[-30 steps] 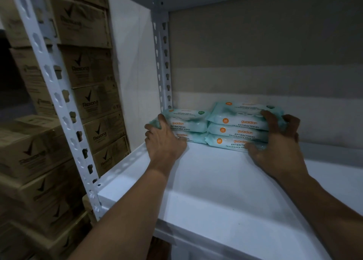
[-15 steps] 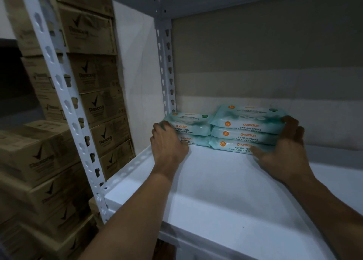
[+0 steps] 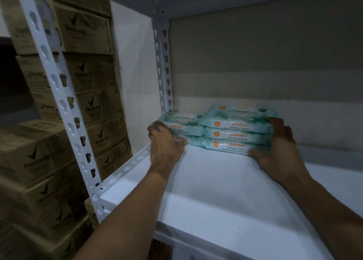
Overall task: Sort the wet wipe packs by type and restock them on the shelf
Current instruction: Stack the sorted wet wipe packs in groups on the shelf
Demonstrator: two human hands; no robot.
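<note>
**A:** Dim storeroom, white metal shelf (image 3: 225, 191) running back to a beige wall. What are the hands doing?

**B:** Left hand (image 3: 166, 147) is cupping the left end of the 2-pack stack (image 3: 184, 128), fingers curling round the upper pack's corner. Right hand (image 3: 279, 147) is wrapping the right end of the 3-pack stack (image 3: 237, 131), thumb under the bottom pack, fingers over the top one.

**A:** And where are the packs lying from the hands?

**B:** At 12 o'clock of both, in the shelf's back-left corner. Long axes are running 9 to 3 o'clock, labels facing us, stacks touching side by side.

**A:** Which hand is nearer?

**B:** Each to its own stack. Looks like squaring them up.

**A:** Any containers?

**B:** Only closed Rexona cartons (image 3: 92, 106) at 9 o'clock, beyond the slotted upright (image 3: 64, 106); contents hidden.
</note>
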